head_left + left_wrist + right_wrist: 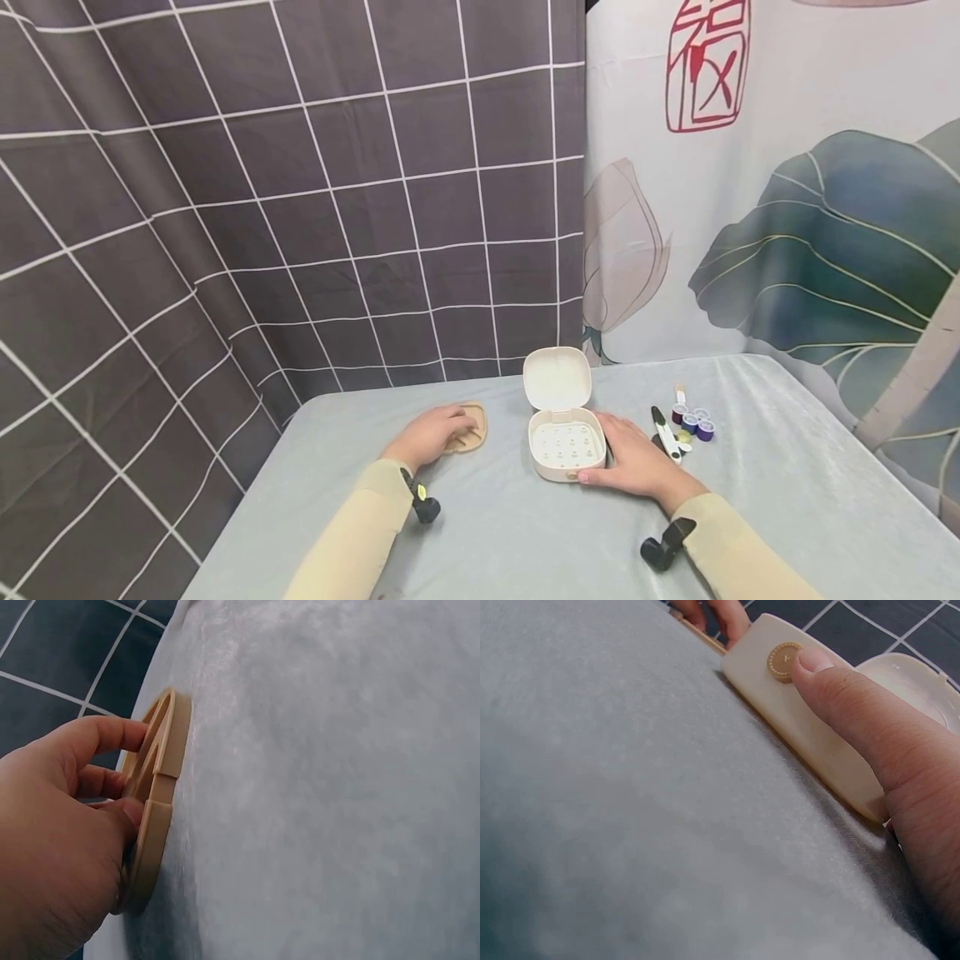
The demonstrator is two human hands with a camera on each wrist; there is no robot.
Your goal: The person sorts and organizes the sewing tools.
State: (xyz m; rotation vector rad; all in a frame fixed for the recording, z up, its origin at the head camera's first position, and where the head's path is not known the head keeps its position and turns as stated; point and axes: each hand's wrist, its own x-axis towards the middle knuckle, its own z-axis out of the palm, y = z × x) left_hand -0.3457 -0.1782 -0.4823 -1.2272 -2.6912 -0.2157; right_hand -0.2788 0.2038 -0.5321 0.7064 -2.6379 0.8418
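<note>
A cream sewing box (551, 472) stands on the table with its hinged lid (557, 379) raised at the back. Inside lies a white insert (567, 446) with rows of small holes. My right hand (633, 457) grips the box's right side, its thumb at the round tan button (781, 661) on the front wall. Left of the box, my left hand (429, 435) holds a flat tan divided tray (481, 414). In the left wrist view the thumb is at the tray's rim and the fingers reach into its compartments; their tips are partly hidden. The tray appears low over or on the cloth.
Right of the right hand lie several thread spools (690, 423) and a black-and-white slim tool (667, 437), with small pieces around them. A pale grey cloth (480, 533) covers the table. Behind it hang a dark checked curtain (390, 250) and a printed curtain (637, 317).
</note>
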